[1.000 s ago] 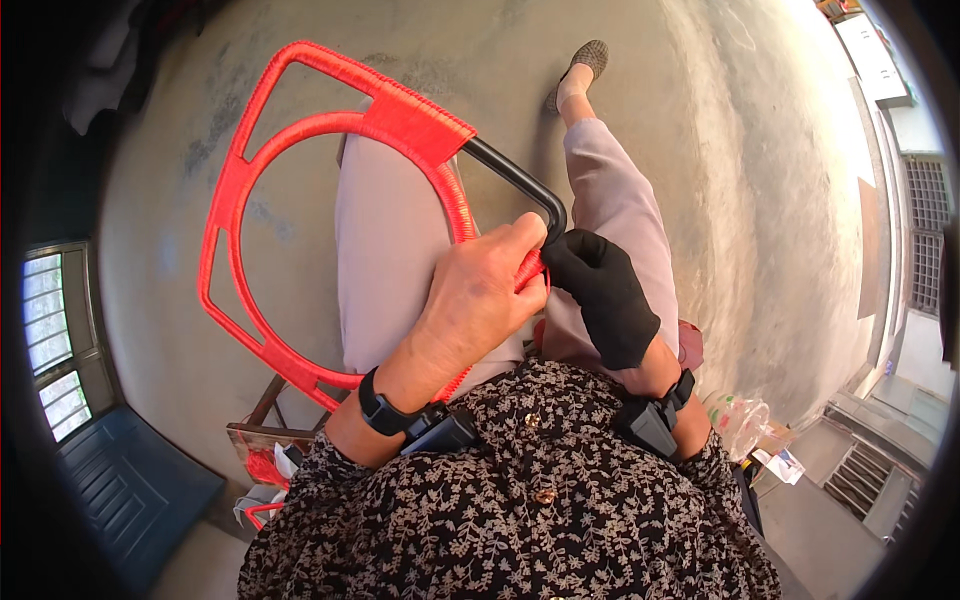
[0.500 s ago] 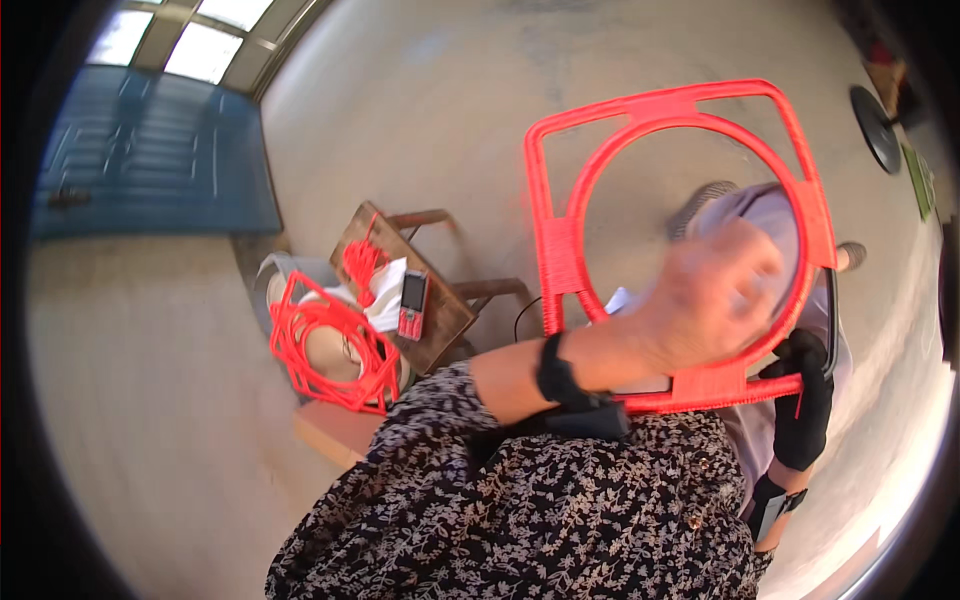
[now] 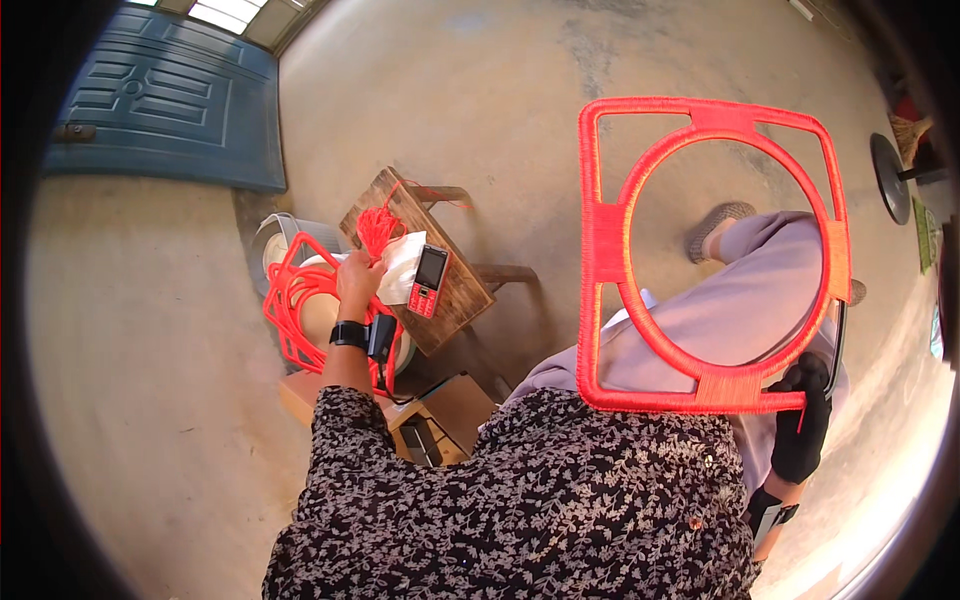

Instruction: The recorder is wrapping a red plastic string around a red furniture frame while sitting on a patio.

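Observation:
A frame (image 3: 604, 240), a rounded square with a ring inside, stands upright over my lap, wrapped nearly all round in red cord. Its lower right corner shows a bare black stretch, and my right hand (image 3: 802, 425), in a black glove, grips it there. A short red cord end hangs by the glove. Over at the left my bare left hand (image 3: 360, 278) closes on the lower end of a bundle of red cord (image 3: 377, 230) above a small wooden stool. Several more red frames (image 3: 300, 283) lie stacked beside that hand, partly behind its wrist.
On the wooden stool (image 3: 455, 300) lie a white sheet (image 3: 400, 268) and a red and black keypad phone (image 3: 429, 280). A grey bucket (image 3: 268, 240) stands behind the red frames. A cardboard box (image 3: 462, 412) sits near my left side. A blue door (image 3: 170, 100) is at far left.
My left hand has swung from in front of the frame over to the stool and taken hold of the cord bundle. The held frame has shifted slightly right; my right hand stays on its corner.

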Action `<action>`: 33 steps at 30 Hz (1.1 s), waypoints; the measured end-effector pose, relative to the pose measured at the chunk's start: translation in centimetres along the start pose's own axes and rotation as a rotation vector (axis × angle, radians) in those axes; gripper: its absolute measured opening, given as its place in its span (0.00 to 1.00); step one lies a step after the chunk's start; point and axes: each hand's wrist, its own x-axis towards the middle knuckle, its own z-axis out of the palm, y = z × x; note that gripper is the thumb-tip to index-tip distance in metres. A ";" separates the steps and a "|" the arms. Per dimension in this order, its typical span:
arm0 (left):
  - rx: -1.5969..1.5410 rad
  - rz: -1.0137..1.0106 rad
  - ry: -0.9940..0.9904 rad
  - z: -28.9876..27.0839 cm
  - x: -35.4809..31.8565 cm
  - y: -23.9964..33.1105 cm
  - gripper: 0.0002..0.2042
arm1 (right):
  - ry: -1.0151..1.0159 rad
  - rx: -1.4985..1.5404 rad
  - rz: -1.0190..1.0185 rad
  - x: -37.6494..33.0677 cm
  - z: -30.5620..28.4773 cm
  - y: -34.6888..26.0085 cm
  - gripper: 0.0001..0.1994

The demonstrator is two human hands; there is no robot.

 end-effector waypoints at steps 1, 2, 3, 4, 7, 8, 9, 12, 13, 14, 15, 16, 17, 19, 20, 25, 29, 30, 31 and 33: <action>-0.004 0.006 0.000 0.5 -0.5 0.1 0.13 | 0.000 0.062 0.033 -0.1 0.2 -0.4 0.15; -0.027 -0.038 0.068 1.0 -0.9 0.2 0.13 | 0.001 0.126 0.065 -0.1 0.4 -0.7 0.15; -0.050 -0.081 0.136 1.4 -1.1 0.4 0.14 | 0.008 0.127 0.060 -0.1 0.5 -0.8 0.15; -0.027 -0.107 0.096 1.4 -1.1 0.3 0.15 | 0.016 0.147 0.058 -0.2 0.6 -0.9 0.15; 0.026 -0.168 0.042 0.9 -0.6 0.6 0.16 | 0.030 0.223 0.050 -0.4 0.5 -1.1 0.14; -0.033 -0.179 0.124 0.6 -0.3 0.9 0.17 | 0.033 0.244 0.050 -0.5 0.5 -1.1 0.14; -0.066 -0.173 0.220 0.4 0.0 1.6 0.18 | 0.038 0.263 0.044 -0.5 0.1 -0.9 0.14; -0.143 0.066 0.523 -0.8 3.0 -0.5 0.19 | 0.012 0.316 0.079 -0.1 -0.4 0.1 0.15; -0.264 0.036 0.562 -1.9 3.8 1.7 0.16 | 0.021 0.348 0.073 -0.2 0.2 0.0 0.15; -0.328 0.170 0.625 -3.5 4.6 3.7 0.15 | -0.010 0.368 0.078 -0.3 0.5 -0.1 0.14; -0.299 0.235 0.718 -5.1 5.2 5.7 0.12 | -0.050 0.392 0.082 -0.2 0.6 0.1 0.14; -0.536 0.212 0.581 -7.3 4.7 9.6 0.11 | -0.086 0.406 0.112 -0.3 0.6 0.5 0.14; -0.763 0.189 0.431 -10.0 4.1 14.0 0.09 | -0.121 0.427 0.136 -0.5 0.6 1.1 0.13; -1.075 0.542 0.392 -13.8 0.6 22.9 0.08 | -0.198 0.442 0.199 -1.0 0.9 1.9 0.13; -1.161 0.670 0.322 -15.4 -2.3 28.1 0.09 | -0.193 0.448 0.189 -1.3 0.9 1.8 0.13; -1.151 1.268 -0.124 -16.5 -18.4 44.0 0.14 | -0.024 0.222 0.235 -1.9 0.7 -0.7 0.14; -1.144 1.478 -0.594 -9.7 -26.1 47.1 0.15 | 0.448 0.163 -0.029 -4.9 -1.6 -0.6 0.10; -1.147 1.499 -0.617 -8.9 -26.8 47.3 0.15 | 0.608 0.153 -0.100 -6.1 -2.2 -1.0 0.09; -1.160 1.432 -0.749 -8.3 -27.4 47.3 0.15 | 0.771 0.144 -0.168 -7.5 -2.5 -1.9 0.08; -1.161 1.354 -0.885 -8.0 -27.8 47.2 0.15 | 0.929 -0.241 -0.376 -9.3 -1.8 -3.6 0.08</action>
